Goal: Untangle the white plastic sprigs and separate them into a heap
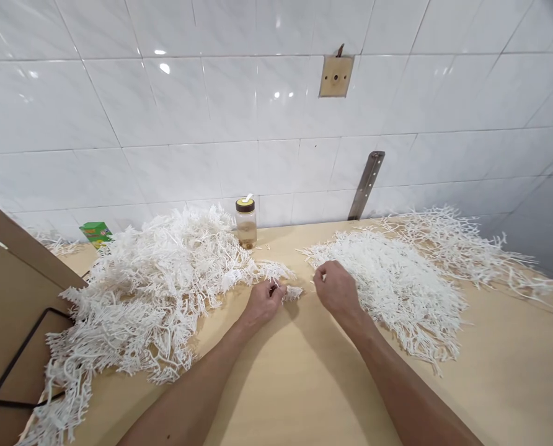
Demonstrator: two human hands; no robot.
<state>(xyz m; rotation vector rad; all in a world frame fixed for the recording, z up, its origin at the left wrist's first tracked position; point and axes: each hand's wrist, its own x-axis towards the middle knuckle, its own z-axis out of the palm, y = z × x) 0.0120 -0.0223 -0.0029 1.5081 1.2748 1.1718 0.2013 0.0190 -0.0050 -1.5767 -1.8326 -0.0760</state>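
Observation:
My left hand (260, 303) is closed in a pinch on a white branched sprig (292, 293), whose tip sticks out to the right of the fingers. Left of it spreads a big heap of white, feathery, branched sprigs (165, 266). My right hand (336, 286) hovers at the left edge of a flatter pile of loose white sprigs (397, 285). Its fingers are curled together, and whatever lies between them is too small or hidden to make out. A gap of bare tabletop separates the two hands.
A clear bottle with a dark and yellow lid (246, 224) stands by the tiled wall. More thin white strands (462, 241) lie at the back right. A green box (97, 234) sits behind the left heap. A metal bracket (366, 186) leans on the wall; a brown panel (16, 297) rises at left.

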